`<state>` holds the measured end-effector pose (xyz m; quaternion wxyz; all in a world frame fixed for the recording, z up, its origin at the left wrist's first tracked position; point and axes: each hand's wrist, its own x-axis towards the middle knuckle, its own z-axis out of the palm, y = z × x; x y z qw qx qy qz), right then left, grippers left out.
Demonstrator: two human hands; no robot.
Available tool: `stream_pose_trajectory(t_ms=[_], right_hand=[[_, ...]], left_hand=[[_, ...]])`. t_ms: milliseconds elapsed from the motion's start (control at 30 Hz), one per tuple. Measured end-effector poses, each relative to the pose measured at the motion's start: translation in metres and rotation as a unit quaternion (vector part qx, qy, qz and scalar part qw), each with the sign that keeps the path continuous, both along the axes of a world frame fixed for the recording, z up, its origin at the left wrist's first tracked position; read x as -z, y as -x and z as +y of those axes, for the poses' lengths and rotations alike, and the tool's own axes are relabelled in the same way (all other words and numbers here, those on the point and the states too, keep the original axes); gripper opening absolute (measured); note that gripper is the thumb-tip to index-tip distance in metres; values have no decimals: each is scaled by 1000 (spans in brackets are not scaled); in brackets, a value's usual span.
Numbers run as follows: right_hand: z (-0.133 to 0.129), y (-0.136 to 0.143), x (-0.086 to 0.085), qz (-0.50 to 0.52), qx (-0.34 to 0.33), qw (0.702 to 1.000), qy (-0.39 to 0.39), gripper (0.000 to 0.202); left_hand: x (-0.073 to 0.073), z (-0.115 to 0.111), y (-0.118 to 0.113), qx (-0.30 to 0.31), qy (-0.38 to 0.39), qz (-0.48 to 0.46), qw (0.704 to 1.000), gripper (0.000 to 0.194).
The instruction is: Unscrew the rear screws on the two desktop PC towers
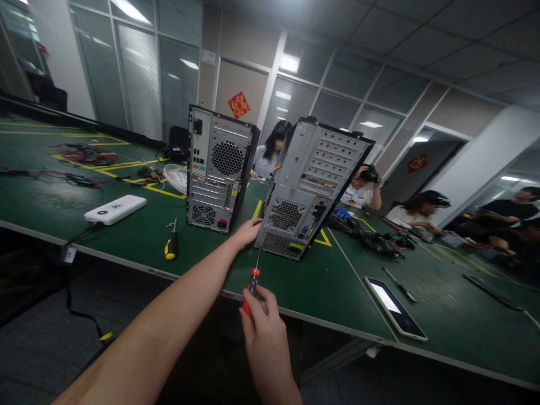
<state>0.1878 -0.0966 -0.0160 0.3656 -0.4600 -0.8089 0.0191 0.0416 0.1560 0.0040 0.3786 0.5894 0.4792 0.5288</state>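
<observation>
Desktop PC tower [314, 180], rear panel toward camera, on green worktop [333, 287] near front edge. Right hand [265, 318]: grip pinching red-and-black screwdriver [253, 283], shaft pointing at tower's bottom edge, tip contact unclear. Left hand [248, 232] at tower's lower left side; fingers partly hidden, can't tell grip. Second PC tower [217, 188] left. Yellow-and-black screwdriver [171, 247], white power bank [116, 210] along front edge, left; smartphone [395, 308] there, right.

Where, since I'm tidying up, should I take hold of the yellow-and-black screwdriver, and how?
Grip its thick handle, probably from the front edge of the table: the handle lies toward that edge, the thin shaft pointing away.
</observation>
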Motion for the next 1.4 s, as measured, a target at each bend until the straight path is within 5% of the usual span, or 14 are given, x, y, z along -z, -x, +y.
stream_pose_trajectory(t_ms=[333,667,1067,1400], right_hand=[[1,1,4,3,9,1000,-29,36],[5,1,-5,-9,73,997,-26,31],[28,6,-33,-326,140,934,-36,38],[29,19,-45,-364,150,919,1,38]], left_hand=[[8,7,1,5,4,-19,1000,52],[-1,-2,0,-4,-2,-10,1000,49],[-3,-4,-1,-8,1,-11,1000,46],[-1,-2,0,-8,1,-4,1000,48]])
